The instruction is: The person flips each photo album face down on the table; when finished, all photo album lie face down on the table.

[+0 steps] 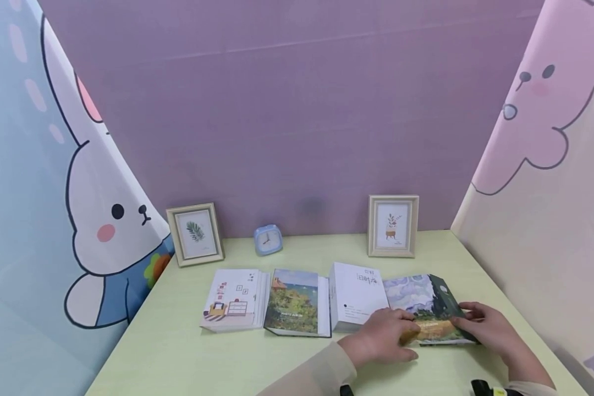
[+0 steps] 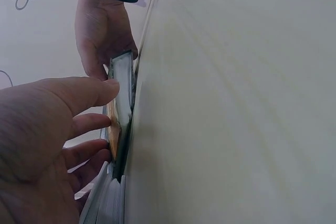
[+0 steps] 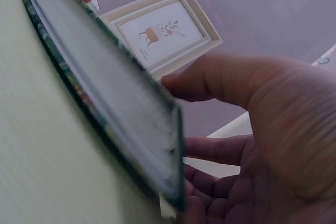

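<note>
A photo album [image 1: 428, 308] with a painted landscape cover and dark green spine lies at the right end of a row. My right hand [image 1: 490, 328] grips its spine side, thumb on the cover, fingers curled at the edge. In the right wrist view, the album [image 3: 105, 85] shows its page edges, and the right hand [image 3: 283, 129] holds its near corner. My left hand [image 1: 383, 336] touches the album's left front corner with its fingers, thumb spread apart. In the left wrist view, the left hand [image 2: 47, 124] is beside the album's end [image 2: 123, 77].
Left of the album stand a white book [image 1: 358, 297], a photo album with a garden cover [image 1: 292, 302] and a white album with a furniture drawing [image 1: 232, 300]. Behind are two picture frames [image 1: 196, 234] and a blue clock [image 1: 268, 240] on the pale green table [image 1: 218, 363].
</note>
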`<state>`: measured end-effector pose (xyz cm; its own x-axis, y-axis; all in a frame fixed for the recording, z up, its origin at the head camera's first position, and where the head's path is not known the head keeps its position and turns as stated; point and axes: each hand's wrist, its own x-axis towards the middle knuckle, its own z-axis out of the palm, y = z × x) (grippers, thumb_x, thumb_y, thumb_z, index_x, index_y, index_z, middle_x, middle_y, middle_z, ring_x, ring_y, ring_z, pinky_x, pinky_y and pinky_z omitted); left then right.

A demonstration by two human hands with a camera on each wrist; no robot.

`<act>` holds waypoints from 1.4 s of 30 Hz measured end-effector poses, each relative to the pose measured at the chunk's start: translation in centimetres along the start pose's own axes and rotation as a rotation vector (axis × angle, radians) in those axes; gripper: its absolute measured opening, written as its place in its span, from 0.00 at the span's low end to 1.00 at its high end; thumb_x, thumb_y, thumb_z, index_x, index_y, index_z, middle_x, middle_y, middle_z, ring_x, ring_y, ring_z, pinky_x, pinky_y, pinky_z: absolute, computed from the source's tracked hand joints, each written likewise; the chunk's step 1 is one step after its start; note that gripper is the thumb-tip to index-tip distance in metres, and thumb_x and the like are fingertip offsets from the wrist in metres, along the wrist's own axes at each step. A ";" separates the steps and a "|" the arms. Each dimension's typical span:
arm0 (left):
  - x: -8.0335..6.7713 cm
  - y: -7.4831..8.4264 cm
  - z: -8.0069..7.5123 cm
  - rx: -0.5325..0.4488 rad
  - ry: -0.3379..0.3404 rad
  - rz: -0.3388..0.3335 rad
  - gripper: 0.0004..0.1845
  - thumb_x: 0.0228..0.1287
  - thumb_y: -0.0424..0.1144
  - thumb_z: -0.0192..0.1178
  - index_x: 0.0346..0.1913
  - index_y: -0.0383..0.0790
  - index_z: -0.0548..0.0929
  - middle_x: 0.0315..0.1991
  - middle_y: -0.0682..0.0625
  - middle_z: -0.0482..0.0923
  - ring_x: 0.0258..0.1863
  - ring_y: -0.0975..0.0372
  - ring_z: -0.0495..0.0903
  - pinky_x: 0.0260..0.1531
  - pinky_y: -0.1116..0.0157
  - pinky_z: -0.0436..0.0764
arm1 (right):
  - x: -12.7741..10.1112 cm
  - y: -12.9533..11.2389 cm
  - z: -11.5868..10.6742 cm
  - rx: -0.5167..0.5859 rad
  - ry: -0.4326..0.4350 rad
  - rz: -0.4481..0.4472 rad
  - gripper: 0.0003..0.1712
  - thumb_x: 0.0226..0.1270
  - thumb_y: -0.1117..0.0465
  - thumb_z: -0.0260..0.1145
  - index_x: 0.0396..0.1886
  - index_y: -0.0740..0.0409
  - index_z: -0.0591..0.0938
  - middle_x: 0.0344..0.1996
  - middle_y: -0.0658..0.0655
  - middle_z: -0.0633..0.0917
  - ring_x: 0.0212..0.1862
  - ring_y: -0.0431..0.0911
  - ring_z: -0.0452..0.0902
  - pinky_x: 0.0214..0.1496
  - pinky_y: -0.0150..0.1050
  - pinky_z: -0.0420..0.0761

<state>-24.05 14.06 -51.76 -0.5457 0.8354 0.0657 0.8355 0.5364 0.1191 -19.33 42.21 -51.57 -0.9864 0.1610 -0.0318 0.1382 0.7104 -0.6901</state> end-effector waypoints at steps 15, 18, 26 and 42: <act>-0.2 -0.2 -0.2 -0.036 -0.004 0.001 0.28 0.69 0.63 0.64 0.70 0.67 0.78 0.74 0.68 0.67 0.71 0.74 0.65 0.72 0.72 0.61 | 0.0 -0.1 0.1 -0.007 -0.025 -0.013 0.38 0.70 0.52 0.74 0.65 0.78 0.75 0.48 0.66 0.84 0.50 0.59 0.82 0.43 0.43 0.83; -0.3 -0.2 -0.5 -0.092 -0.008 -0.002 0.28 0.70 0.61 0.65 0.71 0.67 0.77 0.73 0.68 0.68 0.71 0.74 0.66 0.72 0.71 0.62 | -0.2 -0.5 0.0 0.005 0.005 -0.042 0.37 0.72 0.52 0.72 0.67 0.77 0.73 0.50 0.68 0.83 0.51 0.59 0.82 0.43 0.42 0.83; -1.1 -1.2 -1.2 -0.198 0.028 -0.029 0.25 0.72 0.58 0.66 0.70 0.66 0.79 0.70 0.69 0.71 0.68 0.73 0.71 0.69 0.72 0.67 | -0.1 -2.9 0.6 0.025 0.049 -0.126 0.34 0.74 0.52 0.71 0.67 0.73 0.75 0.53 0.70 0.83 0.50 0.58 0.82 0.39 0.40 0.83; -4.2 -5.4 -2.7 -0.333 0.187 -0.106 0.23 0.73 0.53 0.65 0.68 0.59 0.80 0.69 0.62 0.74 0.68 0.66 0.72 0.72 0.65 0.68 | 1.0 -6.6 3.7 0.036 0.027 -0.258 0.30 0.69 0.60 0.75 0.65 0.71 0.78 0.57 0.72 0.82 0.51 0.59 0.83 0.44 0.45 0.86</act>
<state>-26.44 7.34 -50.02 -0.6559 0.7247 0.2112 0.7241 0.5249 0.4475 -21.53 35.16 -49.75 -0.9858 -0.0039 0.1679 -0.1217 0.7054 -0.6983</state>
